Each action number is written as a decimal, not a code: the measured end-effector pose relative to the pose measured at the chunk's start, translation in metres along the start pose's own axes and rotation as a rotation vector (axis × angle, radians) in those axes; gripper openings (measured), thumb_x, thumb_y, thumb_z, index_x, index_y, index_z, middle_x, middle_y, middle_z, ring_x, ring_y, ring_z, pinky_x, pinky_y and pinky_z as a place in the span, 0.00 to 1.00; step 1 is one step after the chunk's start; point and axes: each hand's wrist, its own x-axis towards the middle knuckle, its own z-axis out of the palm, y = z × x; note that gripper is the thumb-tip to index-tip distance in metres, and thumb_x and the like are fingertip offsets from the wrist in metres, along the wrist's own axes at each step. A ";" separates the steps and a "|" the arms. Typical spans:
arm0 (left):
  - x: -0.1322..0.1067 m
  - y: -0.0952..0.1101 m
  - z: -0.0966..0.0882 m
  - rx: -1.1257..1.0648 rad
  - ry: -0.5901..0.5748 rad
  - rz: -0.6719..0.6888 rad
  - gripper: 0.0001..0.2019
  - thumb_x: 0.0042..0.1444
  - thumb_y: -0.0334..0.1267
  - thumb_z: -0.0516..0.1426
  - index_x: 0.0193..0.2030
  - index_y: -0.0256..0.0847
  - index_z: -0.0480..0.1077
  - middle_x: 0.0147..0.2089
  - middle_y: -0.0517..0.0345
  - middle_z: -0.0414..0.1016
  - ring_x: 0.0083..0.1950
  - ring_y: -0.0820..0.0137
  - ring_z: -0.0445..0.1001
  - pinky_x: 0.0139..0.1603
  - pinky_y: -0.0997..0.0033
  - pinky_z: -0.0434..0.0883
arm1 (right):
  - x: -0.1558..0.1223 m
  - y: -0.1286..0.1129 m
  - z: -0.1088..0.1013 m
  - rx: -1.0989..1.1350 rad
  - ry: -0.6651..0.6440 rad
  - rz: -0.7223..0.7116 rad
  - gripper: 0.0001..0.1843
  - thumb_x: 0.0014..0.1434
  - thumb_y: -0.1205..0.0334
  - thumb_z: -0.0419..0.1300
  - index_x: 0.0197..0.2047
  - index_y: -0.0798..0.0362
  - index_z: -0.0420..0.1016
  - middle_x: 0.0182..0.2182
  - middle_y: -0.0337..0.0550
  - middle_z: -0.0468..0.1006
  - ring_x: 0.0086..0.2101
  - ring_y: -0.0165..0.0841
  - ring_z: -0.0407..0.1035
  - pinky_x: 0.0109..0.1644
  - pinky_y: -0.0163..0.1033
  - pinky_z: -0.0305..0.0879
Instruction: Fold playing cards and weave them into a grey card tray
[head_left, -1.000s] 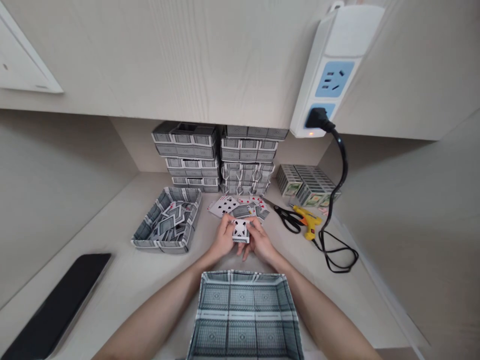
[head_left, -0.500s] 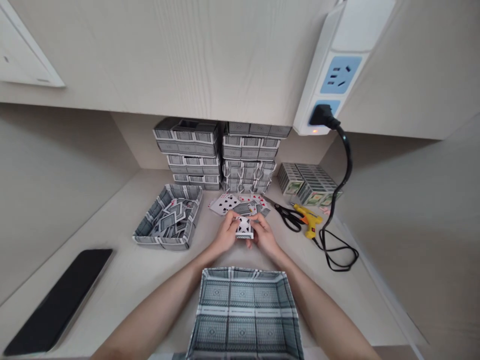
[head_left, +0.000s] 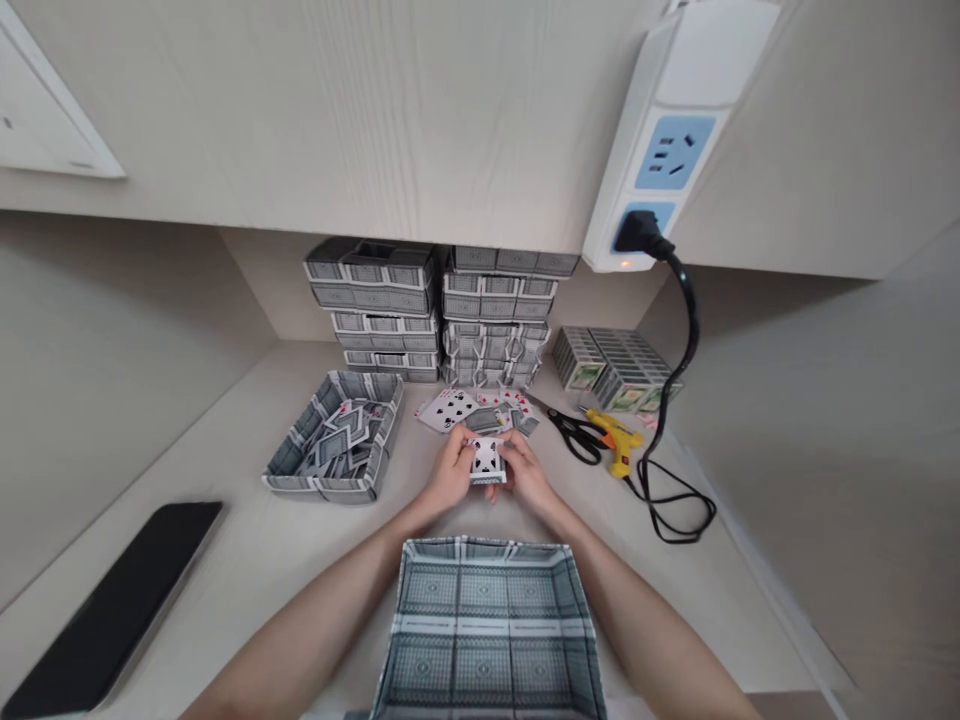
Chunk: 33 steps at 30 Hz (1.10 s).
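Between my two hands is a playing card [head_left: 487, 458] with black pips face up; its near edge is bent and shows a patterned grey strip. My left hand [head_left: 452, 468] grips its left side, and my right hand [head_left: 525, 470] grips its right side, thumbs on top. Just beyond my fingers lie loose playing cards [head_left: 450, 408], some face up and some face down. Closer to me stands a box made of card backs [head_left: 484, 625], its inside facing me, between my forearms.
Left of my hands is a card-made tray [head_left: 322, 488] full of folded cards. Stacked card boxes [head_left: 386, 290] rise at the back, beside card packs [head_left: 630, 365]. Scissors [head_left: 581, 437] and a yellow glue gun [head_left: 619, 440] with its cord lie right. A black phone-like slab [head_left: 120, 600] lies left.
My hands still hold the card between them; it shows slightly more of its face. The whole view has shifted a little. Nothing else has visibly moved.
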 end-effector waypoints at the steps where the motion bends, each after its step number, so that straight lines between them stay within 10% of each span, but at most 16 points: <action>1: 0.000 0.000 0.000 0.005 0.003 0.001 0.03 0.49 0.32 0.47 0.32 0.41 0.59 0.20 0.66 0.63 0.21 0.75 0.63 0.22 0.76 0.61 | 0.000 0.000 0.000 -0.007 0.010 0.000 0.08 0.52 0.56 0.47 0.36 0.48 0.52 0.13 0.28 0.66 0.11 0.32 0.62 0.13 0.35 0.56; 20: 0.008 0.006 0.002 -0.155 -0.249 -0.091 0.11 0.52 0.44 0.48 0.37 0.38 0.57 0.16 0.68 0.61 0.14 0.78 0.61 0.12 0.82 0.53 | 0.003 0.006 -0.003 -0.116 0.146 -0.097 0.12 0.53 0.52 0.49 0.37 0.49 0.53 0.18 0.32 0.67 0.15 0.30 0.63 0.14 0.34 0.59; 33: 0.005 0.003 -0.001 0.172 0.045 0.030 0.07 0.50 0.34 0.45 0.34 0.39 0.62 0.22 0.65 0.62 0.22 0.76 0.62 0.22 0.79 0.60 | 0.002 0.007 -0.004 0.050 0.039 0.055 0.12 0.52 0.55 0.49 0.39 0.47 0.52 0.23 0.32 0.68 0.16 0.29 0.64 0.17 0.36 0.61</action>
